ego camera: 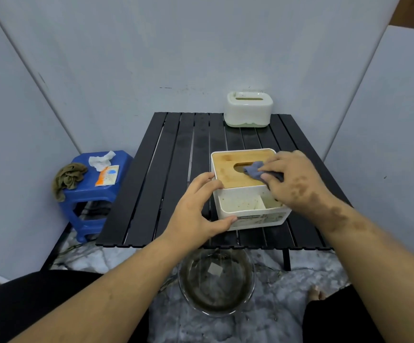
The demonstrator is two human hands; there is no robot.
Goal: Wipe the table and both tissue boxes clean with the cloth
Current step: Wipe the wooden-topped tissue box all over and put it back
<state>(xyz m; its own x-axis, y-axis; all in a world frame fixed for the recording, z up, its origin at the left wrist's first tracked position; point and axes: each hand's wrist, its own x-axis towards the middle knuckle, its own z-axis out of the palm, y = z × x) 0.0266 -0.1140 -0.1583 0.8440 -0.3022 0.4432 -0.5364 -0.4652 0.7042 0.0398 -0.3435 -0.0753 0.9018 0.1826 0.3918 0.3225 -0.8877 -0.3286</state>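
A white tissue box with a bamboo lid (228, 169) stands near the front right of the black slatted table (171, 169). Its open front compartments look stained. My right hand (297, 181) presses a grey-blue cloth (254, 169) onto the lid beside the oval slot. My left hand (196, 209) grips the box's left front corner, thumb on the front wall. A second tissue box (249, 110), white with a pale green base, sits at the table's far right edge.
A glass bowl of murky water (216, 280) stands on the floor under the table's front edge. Left of the table, a blue stool (94, 191) carries an olive rag (68, 179), a crumpled tissue and an orange packet. White panels surround the space.
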